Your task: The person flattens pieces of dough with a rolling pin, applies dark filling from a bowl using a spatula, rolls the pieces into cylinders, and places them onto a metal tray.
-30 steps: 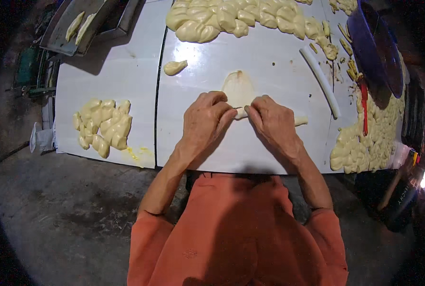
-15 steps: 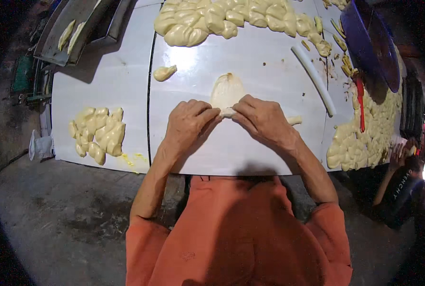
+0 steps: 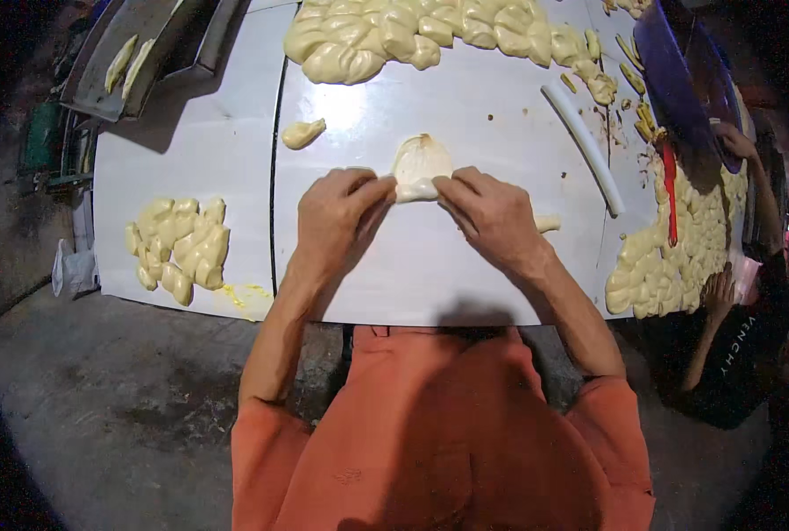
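Left hand point(image 3: 337, 219) and right hand point(image 3: 494, 214) pinch dough sheet point(image 3: 423, 163) by its rolled lower edge, frame centre; white rod point(image 3: 582, 149) upper right.

"Where could a hand pass?"
"On the near side of the fingers point(image 3: 379, 190), over the white tabletop point(image 3: 394, 274); also left of them, short of the dough cluster point(image 3: 203, 241)."
"And obstacles?"
"Straight ahead, the dough sheet point(image 3: 423, 161), then the dough mass point(image 3: 421, 37); ahead-left, a dough lump point(image 3: 302, 134); right, a dough roll point(image 3: 548, 224), then the white rod point(image 3: 582, 150)."
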`<state>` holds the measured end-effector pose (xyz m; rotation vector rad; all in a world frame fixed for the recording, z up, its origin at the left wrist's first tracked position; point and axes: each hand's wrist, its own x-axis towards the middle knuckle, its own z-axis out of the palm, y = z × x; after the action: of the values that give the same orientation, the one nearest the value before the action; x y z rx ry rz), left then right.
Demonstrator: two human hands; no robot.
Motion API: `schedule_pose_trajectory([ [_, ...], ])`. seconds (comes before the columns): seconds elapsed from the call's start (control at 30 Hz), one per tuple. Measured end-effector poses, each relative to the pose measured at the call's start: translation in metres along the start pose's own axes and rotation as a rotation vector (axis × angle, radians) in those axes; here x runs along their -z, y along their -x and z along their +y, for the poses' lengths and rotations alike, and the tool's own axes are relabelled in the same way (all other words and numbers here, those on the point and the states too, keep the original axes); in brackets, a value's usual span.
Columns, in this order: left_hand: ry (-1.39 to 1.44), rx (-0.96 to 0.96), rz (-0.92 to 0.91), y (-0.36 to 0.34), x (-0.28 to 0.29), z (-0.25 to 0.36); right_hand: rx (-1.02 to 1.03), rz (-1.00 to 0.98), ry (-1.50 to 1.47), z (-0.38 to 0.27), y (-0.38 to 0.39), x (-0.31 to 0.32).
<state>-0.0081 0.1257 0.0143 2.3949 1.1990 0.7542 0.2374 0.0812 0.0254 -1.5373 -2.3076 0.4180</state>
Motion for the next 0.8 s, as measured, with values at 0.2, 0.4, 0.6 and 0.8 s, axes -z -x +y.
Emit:
schedule_pose_trajectory([
  [0.2, 0.017, 0.054, 0.03, -0.01, -0.012, 0.008, -0.054, -0.002, -0.13, 0.002, -0.006, 0.004],
  [0.4, 0.071, -0.029, -0.115, -0.011, -0.001, 0.01, -0.123, -0.113, -0.226, 0.014, -0.02, 0.011],
  [0.6, 0.015, 0.053, -0.038, -0.009, -0.009, 0.012, -0.254, 0.118, -0.192, 0.005, -0.019, 0.004],
  [0.8, -0.12, 0.023, 0.006, -0.005, -0.012, 0.012, -0.01, 0.091, 0.058, 0.011, -0.004, 0.0],
])
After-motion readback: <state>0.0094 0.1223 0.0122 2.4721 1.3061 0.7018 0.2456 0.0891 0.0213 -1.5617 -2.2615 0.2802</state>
